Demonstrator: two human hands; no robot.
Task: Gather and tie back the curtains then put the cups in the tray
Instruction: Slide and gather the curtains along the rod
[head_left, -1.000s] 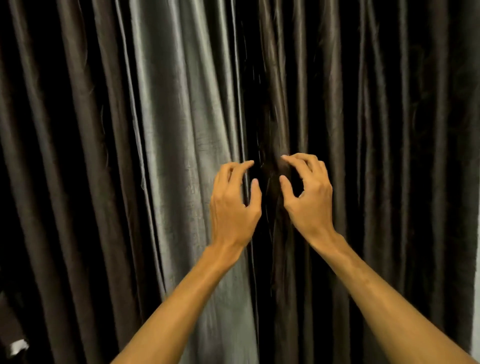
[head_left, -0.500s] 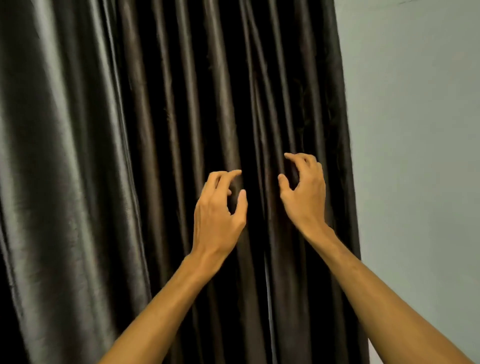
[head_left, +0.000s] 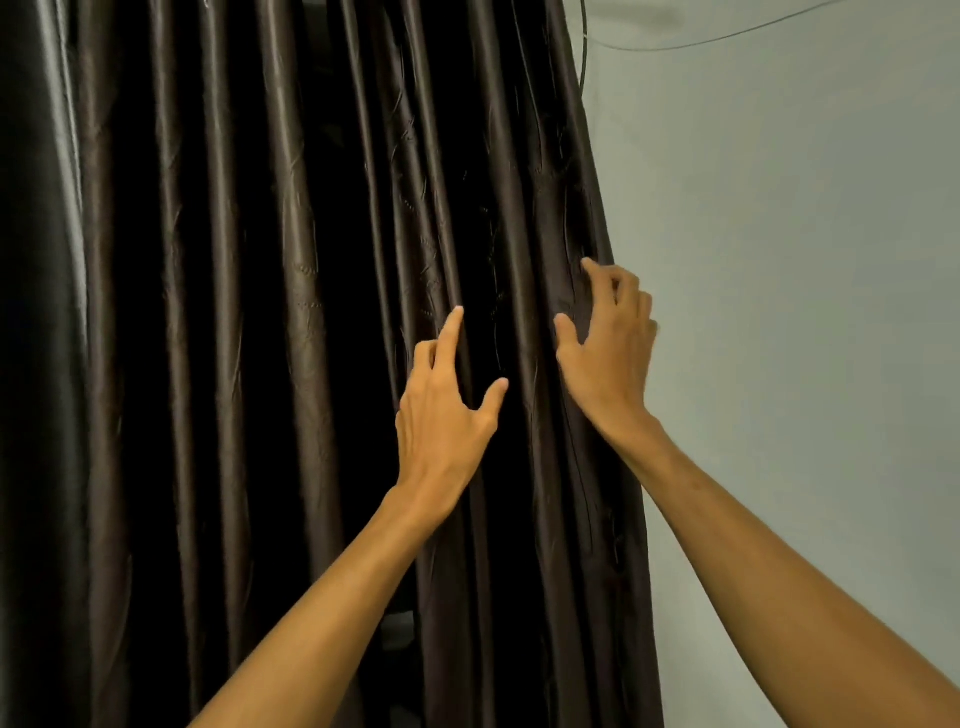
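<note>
Head view, quick notes, nearest first. Two bare forearms reach up from the bottom edge. They angle inward, so both hands meet the same stretch of fabric.

The left hand (head_left: 441, 410) is open. Its index finger is extended up along a pleat, the thumb is splayed to the right, and the other fingers are loosely bent. It holds nothing and only touches the cloth. My read is that it's spread like that to sweep folds sideways toward the other hand.

The right hand (head_left: 605, 353) sits on the curtain's outer right edge. The thumb is on the front face and the index tip is on the fabric higher up. The rest of the fingers curl past the edge, against the wall behind. I can't tell whether they hook behind the hem, so I can't tell if it's a grip. That placement makes sense as an anchor to bunch the cloth against.

The curtain (head_left: 291, 312) is dark, shiny brown. It hangs full length in vertical pleats and fills the left and centre of the frame. It's spread out, not bunched, and I see no tie-back.

I judge the gathering step is only starting and tying isn't begun. No cups or tray are in view, so I can't place them.

Furthest back is a pale grey-green wall (head_left: 779, 260), with a thin cable (head_left: 727, 39) strung across its top right.
</note>
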